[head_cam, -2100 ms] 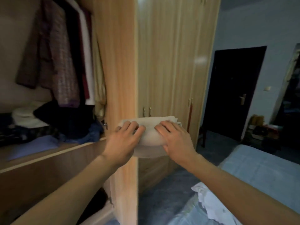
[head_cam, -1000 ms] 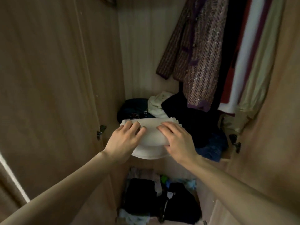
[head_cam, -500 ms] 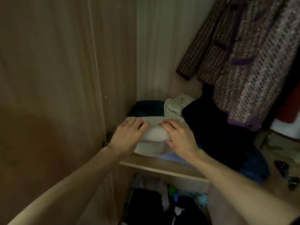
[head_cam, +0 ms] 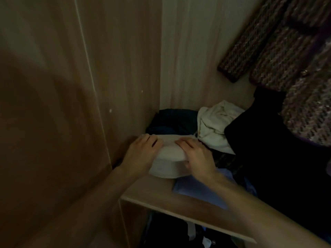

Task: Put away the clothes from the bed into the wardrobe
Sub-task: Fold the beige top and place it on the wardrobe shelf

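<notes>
A folded white garment (head_cam: 169, 159) is over the left end of the wooden wardrobe shelf (head_cam: 157, 191), close to the side wall. My left hand (head_cam: 141, 154) grips its left end and my right hand (head_cam: 198, 157) grips its right end, fingers curled over the top. Its right part lies partly over a folded light-blue cloth (head_cam: 200, 190). Whether the garment's underside rests fully on the shelf is hidden by my hands.
Behind the white garment lie a dark blue bundle (head_cam: 172, 120), a crumpled cream cloth (head_cam: 215, 126) and a black garment (head_cam: 265, 149). A tweed jacket (head_cam: 286, 56) hangs at the upper right. Dark clothes (head_cam: 179, 233) fill the compartment below. The wardrobe side panel (head_cam: 125, 68) stands left.
I turned from the bedroom into the wardrobe. Both hands carried the folded white garment forward and down onto the left end of the shelf, keeping the same grip.
</notes>
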Available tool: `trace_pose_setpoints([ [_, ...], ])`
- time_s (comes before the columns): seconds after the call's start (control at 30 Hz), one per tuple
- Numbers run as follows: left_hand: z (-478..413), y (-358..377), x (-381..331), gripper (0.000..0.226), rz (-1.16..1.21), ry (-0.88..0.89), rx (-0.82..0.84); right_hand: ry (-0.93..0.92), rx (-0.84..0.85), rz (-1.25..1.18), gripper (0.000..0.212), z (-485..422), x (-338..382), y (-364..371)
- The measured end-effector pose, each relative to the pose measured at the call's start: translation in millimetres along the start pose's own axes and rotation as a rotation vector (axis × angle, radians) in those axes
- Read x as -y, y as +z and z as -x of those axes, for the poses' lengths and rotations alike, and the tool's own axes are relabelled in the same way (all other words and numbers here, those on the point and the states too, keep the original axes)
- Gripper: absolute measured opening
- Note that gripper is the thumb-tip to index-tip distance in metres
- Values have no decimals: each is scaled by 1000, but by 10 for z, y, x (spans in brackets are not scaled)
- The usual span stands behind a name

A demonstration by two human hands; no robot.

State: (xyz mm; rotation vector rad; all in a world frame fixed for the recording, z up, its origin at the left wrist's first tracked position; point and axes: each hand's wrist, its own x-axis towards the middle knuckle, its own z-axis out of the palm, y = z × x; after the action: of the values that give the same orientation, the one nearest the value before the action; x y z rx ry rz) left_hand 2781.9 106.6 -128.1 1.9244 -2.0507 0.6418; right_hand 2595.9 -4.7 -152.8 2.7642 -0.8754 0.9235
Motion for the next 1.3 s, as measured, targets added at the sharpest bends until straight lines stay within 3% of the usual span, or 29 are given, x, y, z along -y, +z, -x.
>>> trace_pose_setpoints([
  [0.07,-173,143,113,58,-16,3,-26,19,2,-51,62,-156,-122,173],
  [0.17,-400,335,271,28,-18,11,-155,31,-56,-64,68,-373,-278,426],
  [0.23,-425,517,329,34,-34,-10,-194,33,-77,-53,70,-402,-319,592],
  [0.3,-299,768,332,29,-59,13,-154,31,-51,-40,67,-237,-318,815],
  [0.43,303,1325,228,27,-111,138,128,-26,233,-91,82,476,-170,1354],
  [0.53,572,1418,149,27,-80,113,243,-19,336,-100,82,743,-50,1461],
  [0.63,579,1295,206,22,-76,73,222,4,375,-111,89,716,8,1382],
  [0.8,560,1349,341,56,-2,16,278,37,393,-114,93,605,119,1442],
  [0.93,599,1410,263,34,21,28,211,88,362,-123,95,509,239,1539],
  [1.0,572,1432,219,40,14,52,197,104,348,-136,94,460,270,1601],
  [1.13,439,1504,221,33,30,-1,224,134,330,-196,68,383,208,1788],
  [1.3,328,1639,249,32,82,-96,287,24,407,-167,89,316,-107,1732],
])
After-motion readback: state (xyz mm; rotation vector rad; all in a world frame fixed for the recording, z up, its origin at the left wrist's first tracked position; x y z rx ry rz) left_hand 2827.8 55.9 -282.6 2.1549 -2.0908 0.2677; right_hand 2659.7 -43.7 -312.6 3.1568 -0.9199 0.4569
